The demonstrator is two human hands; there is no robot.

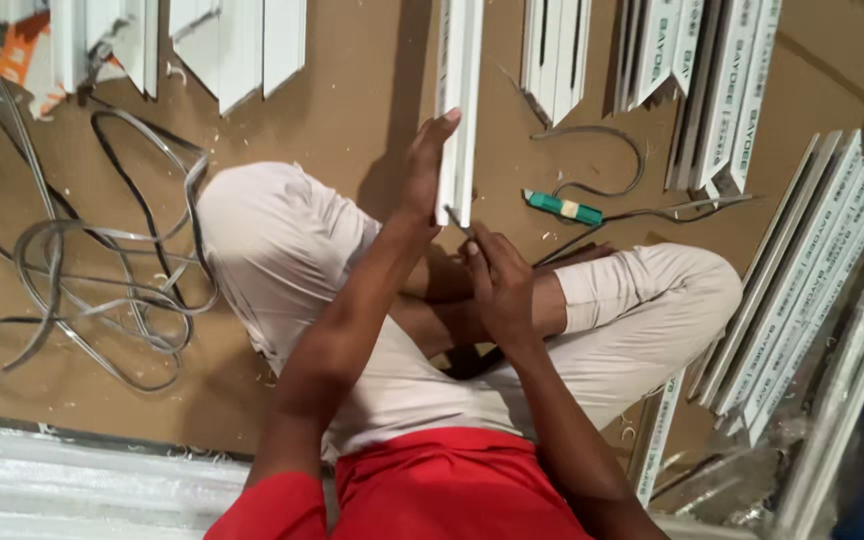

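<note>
A white profile (459, 100) runs up and away from the hands. The left hand (425, 170) grips its near end, fingers wrapped alongside. Just below, the right hand (497, 275) is closed on a thin blade (455, 218) touching the profile's end.

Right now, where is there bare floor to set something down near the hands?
Bare brown board lies between the grey cable loops and the upright white profile the left hand steadies. A smaller patch sits beyond the green-handled tool. The right is crowded with stacked white profiles.
</note>
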